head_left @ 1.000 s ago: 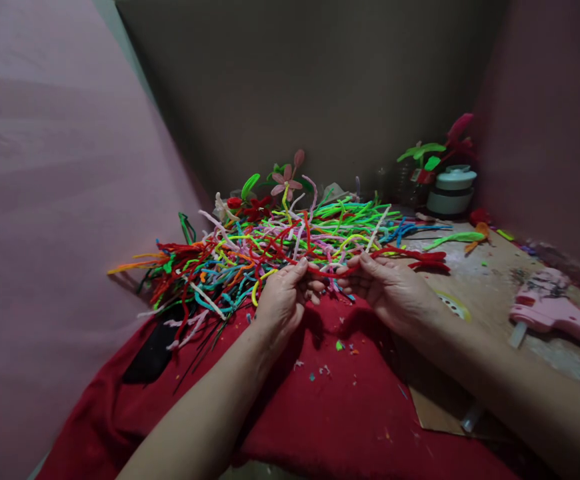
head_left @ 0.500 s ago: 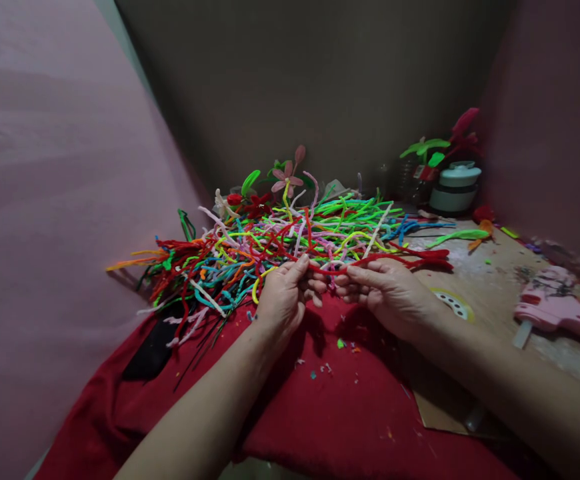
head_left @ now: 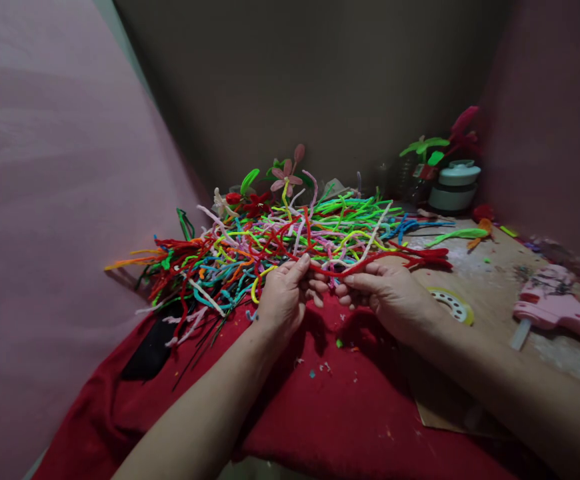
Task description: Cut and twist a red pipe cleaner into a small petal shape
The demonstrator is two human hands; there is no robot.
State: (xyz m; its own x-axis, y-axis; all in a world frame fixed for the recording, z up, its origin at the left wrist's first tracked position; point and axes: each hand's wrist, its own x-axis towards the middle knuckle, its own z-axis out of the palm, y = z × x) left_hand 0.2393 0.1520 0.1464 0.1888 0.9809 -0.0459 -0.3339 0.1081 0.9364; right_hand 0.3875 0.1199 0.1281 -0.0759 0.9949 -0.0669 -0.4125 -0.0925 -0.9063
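Note:
Between my two hands runs a red pipe cleaner (head_left: 334, 273), sagging slightly at its middle. My left hand (head_left: 290, 287) pinches it between thumb and fingers on one side. With thumb and fingertips, my right hand (head_left: 377, 287) grips it a short way to the right. Just behind the hands lies a tangled heap of pipe cleaners (head_left: 240, 257) in red, green, yellow, pink, white and blue. Several red pipe cleaners (head_left: 430, 257) stick out to the right above my right wrist.
A pink glue gun (head_left: 560, 307) lies at the right, and a yellow-rimmed roll (head_left: 453, 305) is beside my right wrist. A pale lidded jar (head_left: 454, 187) stands back right. Pipe-cleaner flowers (head_left: 286, 177) rise behind the heap. Small scraps dot the red cloth (head_left: 330, 407).
My right hand has lowered slightly, and the red pipe cleaner now dips a little more between the hands. The left hand looks almost unmoved.

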